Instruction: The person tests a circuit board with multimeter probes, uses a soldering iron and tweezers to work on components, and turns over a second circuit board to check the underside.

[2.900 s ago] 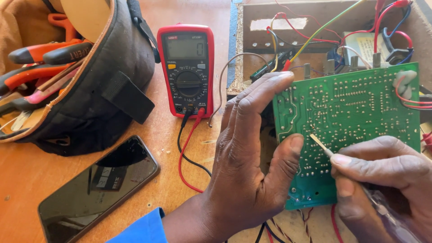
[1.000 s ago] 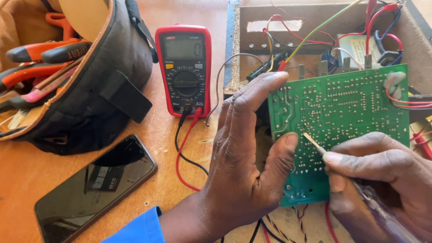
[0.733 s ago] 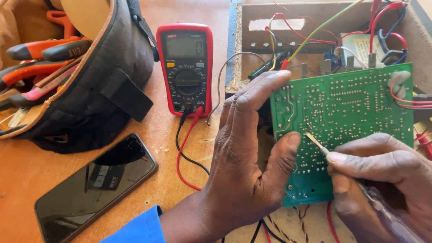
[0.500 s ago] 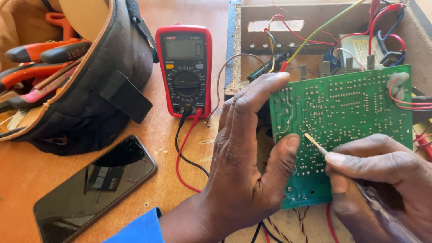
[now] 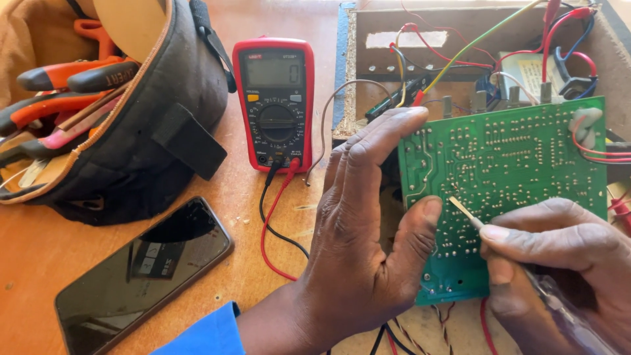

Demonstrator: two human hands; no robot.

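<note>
Your left hand (image 5: 358, 230) clamps the left edge of the green rectangular circuit board (image 5: 513, 171), right of centre, solder side up. Your right hand (image 5: 559, 263) pinches a clear-handled metal-tipped tool (image 5: 468, 213) against the joints; a slip could bridge solder points or strain the red wires (image 5: 595, 154). Upper left, the dark fabric tool pouch (image 5: 151, 131) holds orange-handled pliers (image 5: 59, 79). The open chipboard case (image 5: 473, 39) at the top holds wiring.

Bright warm daylight, sharp focus, soft shadows, glare on phone screen (image 5: 141, 273), slight wide-angle edge stretch
</note>
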